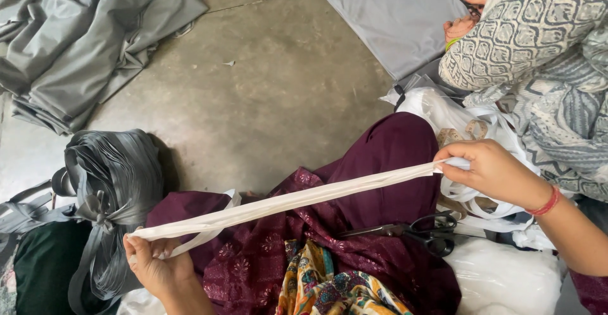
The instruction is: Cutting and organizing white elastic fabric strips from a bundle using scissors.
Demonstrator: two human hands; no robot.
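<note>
A white fabric strip [297, 199] runs taut across the lap, its long axis climbing from low on the left to higher on the right. Both ends are pinned: the left hand [158, 265] clamps the near end between thumb and fingers, down by the knee, and the right hand [491, 170] pinches the far end, raised and out to the side. So the strip lies squarely between the two hands, neither nearer than the other, each gripping its own end. A loose tail loops off below the left end. Under the span sits the maroon patterned garment [354, 226] over the legs, with black scissors [418, 229] resting on it, just beneath the right half of the strip and closer to the right hand. More white strips [468, 125] pile up behind that hand. Left of the knee stands a tied bundle of grey strips [114, 182]; grey cloth [88, 36] lies on the concrete floor [266, 80]. Top right, another person's hand [459, 26] works on grey fabric.
</note>
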